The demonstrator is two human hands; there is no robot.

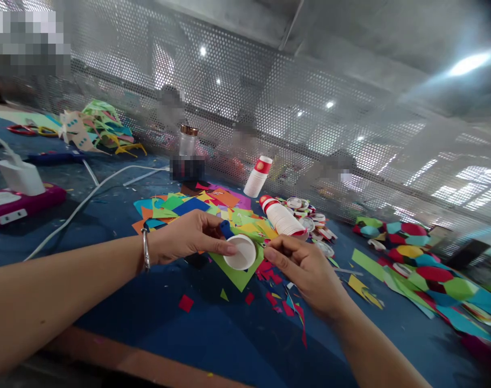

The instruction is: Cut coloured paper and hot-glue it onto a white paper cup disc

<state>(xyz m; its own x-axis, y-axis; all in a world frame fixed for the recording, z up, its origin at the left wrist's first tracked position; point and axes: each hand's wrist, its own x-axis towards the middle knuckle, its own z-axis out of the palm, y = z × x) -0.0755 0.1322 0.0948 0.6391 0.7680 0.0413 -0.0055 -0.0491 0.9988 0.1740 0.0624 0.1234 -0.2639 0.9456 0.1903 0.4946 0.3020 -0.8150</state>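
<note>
My left hand (193,235) pinches a shallow white paper disc with a raised rim, like a cut-off cup bottom (242,253), thumb on its inside face. A small dark blue piece (226,228) shows by the fingers behind the disc; I cannot tell what it is. At the disc's right edge my right hand (304,267) is closed, thumb against forefinger, and whatever is between the tips is too small to name. Green paper (240,281) lies beneath the disc. Behind the hands is a pile of coloured paper pieces (193,206).
Stacked paper cups stand (255,180) and lie (285,217) behind my hands, beside cut cup pieces (310,215). Coloured patchwork pieces (435,277) are at the right. A magenta power strip (47,200), white cable (78,207), jar (188,141) and scissors (21,130) occupy the left and back.
</note>
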